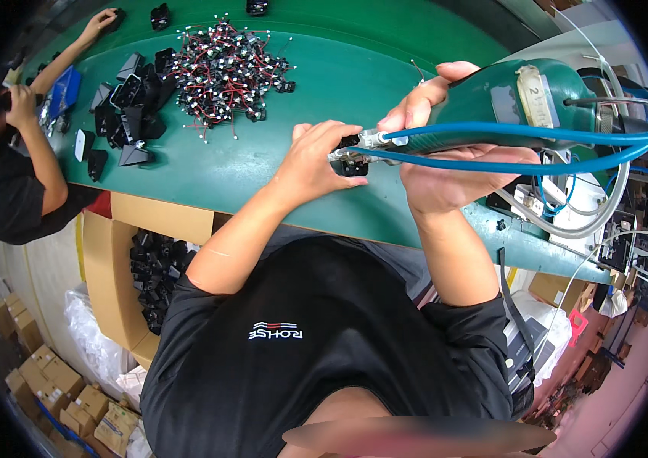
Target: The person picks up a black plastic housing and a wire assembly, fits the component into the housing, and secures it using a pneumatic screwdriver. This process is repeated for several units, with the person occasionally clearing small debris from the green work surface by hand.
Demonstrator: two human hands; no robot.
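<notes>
My right hand grips a green handheld power driver from beneath, its thumb side along the body. Two blue air hoses loop from the tool's back end to its clear and metal nose. At that nose, my left hand pinches a small black part between thumb and fingers. The nose touches or nearly touches the part; the exact contact is hidden. Beyond my left hand, a heap of small black parts with red and black wires lies on the green table.
Black angular housings lie left of the heap. At the far left a co-worker handles black pieces beside a blue bin. An opened carton with black parts stands below the table edge. Cables and equipment crowd the right end.
</notes>
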